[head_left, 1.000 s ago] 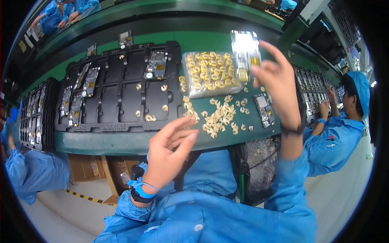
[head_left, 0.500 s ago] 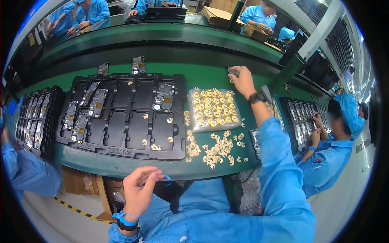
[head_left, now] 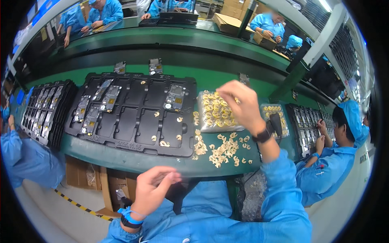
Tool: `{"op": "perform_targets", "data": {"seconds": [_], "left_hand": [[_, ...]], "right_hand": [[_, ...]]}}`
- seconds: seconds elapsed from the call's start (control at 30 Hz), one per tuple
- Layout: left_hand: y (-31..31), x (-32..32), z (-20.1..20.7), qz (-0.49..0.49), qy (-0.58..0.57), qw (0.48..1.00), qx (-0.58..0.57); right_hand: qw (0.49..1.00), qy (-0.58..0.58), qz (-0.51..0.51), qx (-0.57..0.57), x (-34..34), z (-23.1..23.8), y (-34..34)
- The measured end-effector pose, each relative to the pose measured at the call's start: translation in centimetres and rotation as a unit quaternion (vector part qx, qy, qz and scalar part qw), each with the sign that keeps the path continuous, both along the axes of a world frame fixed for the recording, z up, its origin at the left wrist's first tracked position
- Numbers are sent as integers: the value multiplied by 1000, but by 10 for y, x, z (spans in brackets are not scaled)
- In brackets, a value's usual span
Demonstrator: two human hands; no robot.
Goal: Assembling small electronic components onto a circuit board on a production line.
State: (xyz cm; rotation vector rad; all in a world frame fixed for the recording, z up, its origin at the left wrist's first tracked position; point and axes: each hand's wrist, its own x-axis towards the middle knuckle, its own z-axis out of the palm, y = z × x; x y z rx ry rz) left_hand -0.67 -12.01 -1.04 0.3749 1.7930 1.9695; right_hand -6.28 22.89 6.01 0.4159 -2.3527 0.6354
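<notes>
Right hand (head_left: 243,105) is over the clear pack (head_left: 210,129) of yellow ring pieces (head_left: 208,114), fingertips at its far left part; whether they grip a piece cannot be told at this resolution. Left hand (head_left: 150,190) is loosely curled, thumb apart from fingers, nothing visibly held, near the green table's (head_left: 101,154) front edge. Loose pale pieces (head_left: 225,150) lie between pack and that edge, beside the black tray (head_left: 126,121).

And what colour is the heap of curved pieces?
The heap is pale cream, in the head view.
</notes>
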Motion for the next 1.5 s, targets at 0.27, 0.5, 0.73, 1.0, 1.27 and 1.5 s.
{"op": "perform_targets", "data": {"seconds": [0.27,0.5,0.73,1.0,1.27,1.5], "left_hand": [[62,8,42,-30,5,985,170],[61,18,37,-43,14,985,169],[60,18,33,26,270,963,-10],[63,19,35,37,287,956,-43],[61,16,43,-69,-143,982,105],[58,12,25,-75,-184,974,111]], "right_hand": [[985,100,90,109,114,6,-86],[988,101,84,80,122,-11,-81],[992,47,84,-79,117,-13,-97],[993,-1,93,-77,117,-12,-92],[992,34,85,82,127,-20,-87],[987,1,131,98,127,-25,-86]]}}
